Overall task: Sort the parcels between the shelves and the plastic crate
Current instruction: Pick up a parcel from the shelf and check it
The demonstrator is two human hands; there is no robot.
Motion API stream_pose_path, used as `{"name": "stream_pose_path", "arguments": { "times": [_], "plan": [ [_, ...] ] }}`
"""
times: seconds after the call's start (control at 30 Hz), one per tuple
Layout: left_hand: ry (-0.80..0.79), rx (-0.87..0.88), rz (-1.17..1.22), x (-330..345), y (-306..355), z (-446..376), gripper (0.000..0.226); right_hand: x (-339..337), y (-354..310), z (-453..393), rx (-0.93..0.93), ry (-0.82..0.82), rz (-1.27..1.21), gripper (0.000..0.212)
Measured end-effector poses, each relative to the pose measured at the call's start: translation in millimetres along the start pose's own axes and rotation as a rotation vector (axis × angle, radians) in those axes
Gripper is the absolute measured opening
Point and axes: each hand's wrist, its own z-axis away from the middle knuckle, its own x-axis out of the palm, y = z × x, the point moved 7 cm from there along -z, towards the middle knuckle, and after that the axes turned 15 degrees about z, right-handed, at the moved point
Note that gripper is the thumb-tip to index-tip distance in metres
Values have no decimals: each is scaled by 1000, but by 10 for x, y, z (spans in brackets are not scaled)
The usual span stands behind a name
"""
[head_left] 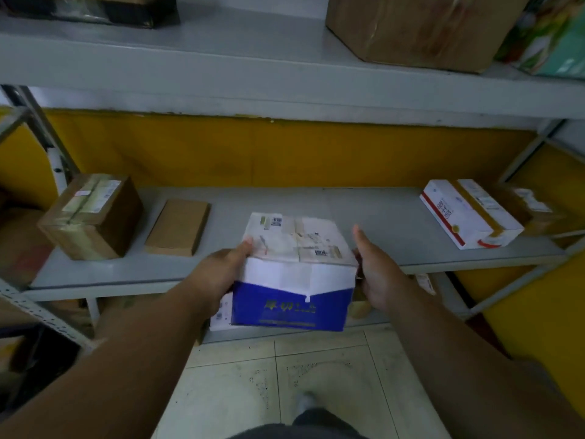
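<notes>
Blue-and-white parcel sat at the front edge of the grey middle shelf, overhanging it, labels on top. Left hand gripped its left side, thumb curled onto the top. Right hand lay against the right side, fingers straight, thumb up. Taped brown box stood near the shelf's left end, flat brown parcel just beside it. Red-and-white carton lay towards the right end. Large cardboard box was on the upper shelf.
</notes>
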Motion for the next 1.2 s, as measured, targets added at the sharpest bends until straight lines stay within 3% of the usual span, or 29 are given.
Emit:
{"name": "stream_pose_path", "arguments": {
  "times": [0.1,0.2,0.43,0.7,1.03,1.2],
  "plan": [
    [-45,-2,-96,146,-28,-224,33,-87,44,-296,-33,133,179,51],
    [-103,-5,-97,354,-17,-510,33,-184,-36,-602,-129,186,267,37],
    [-70,-30,-125,762,80,-1416,39,-280,-283,-1636,-252,90,487,73],
    [20,-49,-192,862,-52,-2099,47,-200,-290,-2383,-276,18,685,68],
    [37,-30,-192,825,-99,-2365,45,-84,-172,-2680,-286,12,823,67],
    [104,87,-374,892,79,-2060,68,-43,-329,-2426,-247,62,970,74]
  ]
}}
